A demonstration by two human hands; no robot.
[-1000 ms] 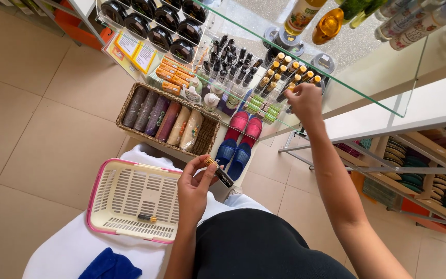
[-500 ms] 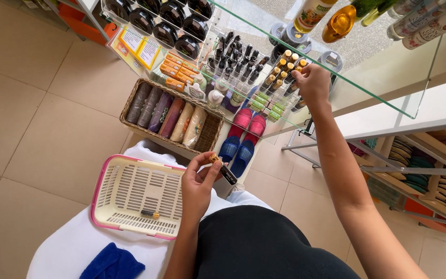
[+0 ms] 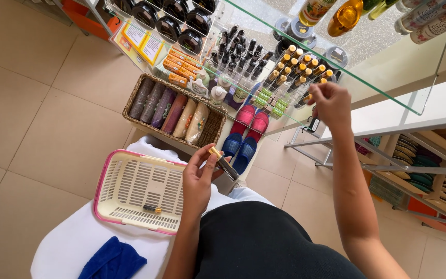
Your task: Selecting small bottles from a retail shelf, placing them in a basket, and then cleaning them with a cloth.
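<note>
Down by the person's waist, the left hand (image 3: 198,182) pinches a slim dark tube with a gold cap (image 3: 222,161) between thumb and fingertips, the gold end pointing up and away from the body. It hangs just above the far right corner of a cream plastic basket with a pink rim (image 3: 110,181), which sits on a white cloth-covered surface (image 3: 65,243). One small dark and gold item (image 3: 152,209) lies on the basket's slatted floor near its front edge. A folded blue cloth (image 3: 110,260) rests on the white surface in front of the basket.

Up at the display, the right hand (image 3: 330,105) reaches out at the end of a long straight arm, fingers curled together beside a rack of gold-capped tubes (image 3: 296,70); whether it holds one I cannot tell, as the fingertips are turned away. Left of that rack stand rows of black-capped bottles (image 3: 238,47). A glass shelf (image 3: 388,67) runs above, carrying amber bottles (image 3: 345,15).

Lower down, a wicker basket (image 3: 213,126) holds rolled cloths in brown, purple, red and cream, and beside it lie a red pair and a blue pair of slippers (image 3: 246,135).
</note>
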